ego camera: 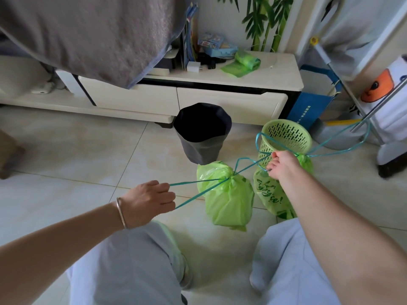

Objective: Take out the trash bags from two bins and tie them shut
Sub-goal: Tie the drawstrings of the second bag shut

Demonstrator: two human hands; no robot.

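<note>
A green trash bag [229,199] stands on the tiled floor [88,155] between the person's knees and the bins, its neck cinched shut by a teal drawstring [198,183] pulled taut to both sides. The left hand [149,200] is curled into a closed fist on the two strands of string that run out from the neck, its fingers [165,194] folded tight over them. The right hand [283,165] is closed too, its fingers pinching the other end of the string, where a loop stands up beside it. Just behind that hand lies a second green bag [271,194] with printed lettering, its top also gathered, with long teal loops trailing off to the right. Behind the bags stand a dark lined bin [201,133] and a green slotted basket [286,137], both upright, near the front of a low cream cabinet [198,97].
</note>
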